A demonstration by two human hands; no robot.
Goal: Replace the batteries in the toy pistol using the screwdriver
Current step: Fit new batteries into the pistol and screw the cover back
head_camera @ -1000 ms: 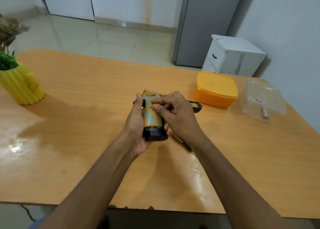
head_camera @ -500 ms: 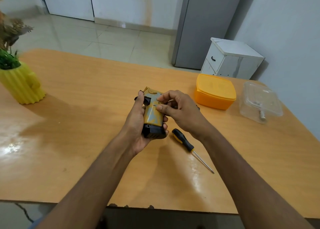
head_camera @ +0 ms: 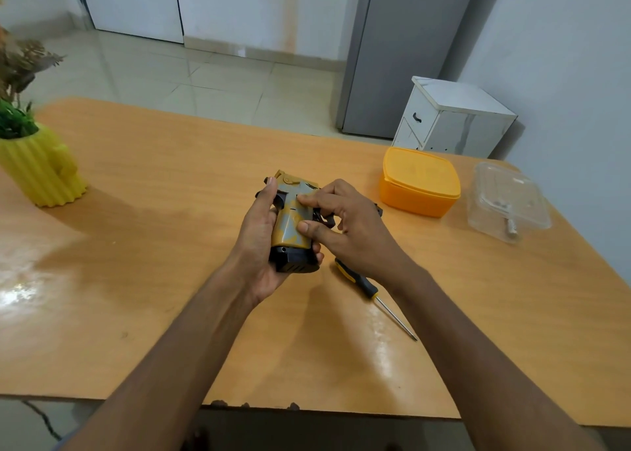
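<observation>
The toy pistol (head_camera: 291, 223), yellow and grey with a black base, is held above the middle of the table with its grip toward me. My left hand (head_camera: 260, 239) wraps round the grip from the left and below. My right hand (head_camera: 345, 227) pinches the grip's side panel between thumb and forefinger. A screwdriver (head_camera: 367, 288) with a black and yellow handle lies on the table just under my right wrist, its tip pointing to the near right.
An orange lidded box (head_camera: 419, 181) and a clear plastic container (head_camera: 508, 200) holding small metal parts sit at the right. A yellow ribbed plant pot (head_camera: 41, 170) stands at the left edge. The wooden table (head_camera: 136, 245) ends close in front of me.
My right wrist has shifted right and up, uncovering the screwdriver on the table. My right thumb has slid down the grip's side. The left hand keeps its hold.
</observation>
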